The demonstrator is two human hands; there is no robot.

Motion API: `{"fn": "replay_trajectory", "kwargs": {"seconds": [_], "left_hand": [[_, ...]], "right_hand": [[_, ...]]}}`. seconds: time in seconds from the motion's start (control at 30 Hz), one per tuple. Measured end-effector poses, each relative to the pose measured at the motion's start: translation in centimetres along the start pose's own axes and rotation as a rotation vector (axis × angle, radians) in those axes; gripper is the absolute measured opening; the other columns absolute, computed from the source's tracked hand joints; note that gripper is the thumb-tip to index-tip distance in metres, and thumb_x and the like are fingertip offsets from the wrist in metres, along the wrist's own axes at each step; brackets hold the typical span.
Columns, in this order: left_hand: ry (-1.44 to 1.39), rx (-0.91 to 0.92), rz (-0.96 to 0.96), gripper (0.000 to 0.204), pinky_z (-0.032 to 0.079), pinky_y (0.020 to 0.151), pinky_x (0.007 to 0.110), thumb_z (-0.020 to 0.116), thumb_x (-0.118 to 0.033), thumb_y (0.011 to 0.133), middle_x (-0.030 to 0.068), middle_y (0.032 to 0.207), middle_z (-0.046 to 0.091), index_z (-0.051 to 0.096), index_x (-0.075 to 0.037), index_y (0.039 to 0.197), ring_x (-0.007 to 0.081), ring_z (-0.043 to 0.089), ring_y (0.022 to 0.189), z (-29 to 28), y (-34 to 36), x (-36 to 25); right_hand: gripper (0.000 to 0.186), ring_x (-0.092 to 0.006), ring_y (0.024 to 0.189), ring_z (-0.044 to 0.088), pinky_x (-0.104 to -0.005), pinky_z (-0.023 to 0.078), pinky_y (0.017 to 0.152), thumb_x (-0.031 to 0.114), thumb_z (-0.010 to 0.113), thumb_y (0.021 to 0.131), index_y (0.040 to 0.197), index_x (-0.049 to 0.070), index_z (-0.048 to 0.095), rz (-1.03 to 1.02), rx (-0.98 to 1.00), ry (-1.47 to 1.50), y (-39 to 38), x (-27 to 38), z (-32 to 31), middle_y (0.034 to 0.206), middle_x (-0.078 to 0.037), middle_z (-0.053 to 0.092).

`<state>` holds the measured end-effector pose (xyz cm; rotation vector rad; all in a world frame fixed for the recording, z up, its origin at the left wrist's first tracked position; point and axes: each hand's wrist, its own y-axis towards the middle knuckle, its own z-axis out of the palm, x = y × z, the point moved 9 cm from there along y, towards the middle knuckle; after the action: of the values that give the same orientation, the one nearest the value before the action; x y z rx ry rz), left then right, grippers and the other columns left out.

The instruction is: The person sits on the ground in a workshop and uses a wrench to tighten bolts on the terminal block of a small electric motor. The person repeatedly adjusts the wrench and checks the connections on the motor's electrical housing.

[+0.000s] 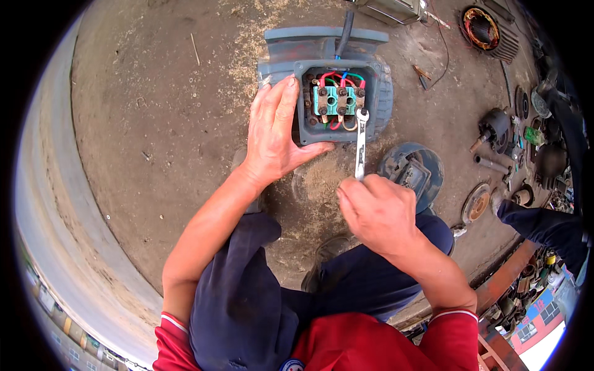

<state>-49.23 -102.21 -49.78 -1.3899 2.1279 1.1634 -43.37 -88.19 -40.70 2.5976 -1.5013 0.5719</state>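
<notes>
Gritty ground (pixel 167 161); right hand (pixel 380 209) holds wrench (pixel 361 151) (left hand (pixel 273 137) against terminal box (pixel 374 102)).

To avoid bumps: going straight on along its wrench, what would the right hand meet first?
Probably the box's near rim, under the wrench; depth is unclear: the right hand might pass above.

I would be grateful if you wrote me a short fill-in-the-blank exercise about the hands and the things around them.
1. In the picture, the right hand grips the wrench by its ____ end.
2. The left hand spans the lower ____ corner of the terminal box.
3. In the picture, the dark cable lies ____ the terminal box.
4. The sleeves are mainly ____.

Missing words: lower; left; above; red.
</notes>
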Motion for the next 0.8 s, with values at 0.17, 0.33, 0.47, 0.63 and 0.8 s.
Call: {"fn": "replay_trajectory", "kwargs": {"seconds": [0.17, 0.33, 0.47, 0.63, 0.8], "left_hand": [[0.029, 0.024, -0.005, 0.129, 0.035, 0.115, 0.058, 0.097, -0.045, 0.058, 0.0252, 0.147, 0.047, 0.031, 0.004, 0.156, 0.0466, 0.047, 0.134, -0.3, -0.4, 0.1], [0.017, 0.020, 0.008, 0.128, 0.035, 0.115, 0.059, 0.097, -0.047, 0.058, 0.0254, 0.147, 0.047, 0.031, 0.004, 0.156, 0.0453, 0.047, 0.135, -0.2, -0.1, 0.1], [0.010, 0.014, -0.018, 0.120, 0.035, 0.115, 0.059, 0.093, -0.042, 0.063, 0.0241, 0.145, 0.050, 0.033, 0.003, 0.156, 0.0401, 0.050, 0.134, -0.3, 0.3, -0.2], [0.146, 0.057, -0.070, 0.108, 0.033, 0.117, 0.059, 0.090, -0.039, 0.070, 0.0236, 0.145, 0.051, 0.037, 0.003, 0.153, 0.0402, 0.049, 0.135, 0.6, -1.2, 2.2], [0.028, 0.022, 0.005, 0.130, 0.036, 0.113, 0.058, 0.097, -0.046, 0.057, 0.0259, 0.145, 0.048, 0.030, 0.004, 0.156, 0.0452, 0.048, 0.133, 0.2, -0.4, 0.0]], "right_hand": [[0.021, -0.0113, 0.064, 0.057, -0.0261, 0.047, 0.054, 0.010, 0.068, 0.098, 0.116, 0.002, 0.065, 0.625, -0.384, 1.027, -4.2, -10.5, 0.2, 0.079, -0.003, 0.060], [0.022, -0.0082, 0.063, 0.053, -0.0226, 0.042, 0.053, 0.014, 0.070, 0.097, 0.113, -0.001, 0.064, 0.735, -0.323, 1.374, 5.5, -16.7, -1.8, 0.077, 0.001, 0.058], [0.022, -0.0167, 0.068, 0.068, -0.0327, 0.053, 0.061, 0.018, 0.072, 0.086, 0.093, -0.003, 0.073, 0.256, -0.137, 0.443, 15.3, -6.9, -5.3, 0.072, -0.008, 0.067], [0.027, -0.0192, 0.057, 0.064, -0.0334, 0.052, 0.051, 0.021, 0.072, 0.070, 0.090, 0.005, 0.067, -0.171, -0.022, -0.249, 9.7, 5.4, -0.1, 0.069, -0.007, 0.061], [0.025, -0.0165, 0.058, 0.061, -0.0303, 0.049, 0.049, 0.008, 0.069, 0.083, 0.108, 0.005, 0.070, -0.025, -0.070, 0.083, -1.0, -0.4, -0.9, 0.081, -0.005, 0.063]]}}
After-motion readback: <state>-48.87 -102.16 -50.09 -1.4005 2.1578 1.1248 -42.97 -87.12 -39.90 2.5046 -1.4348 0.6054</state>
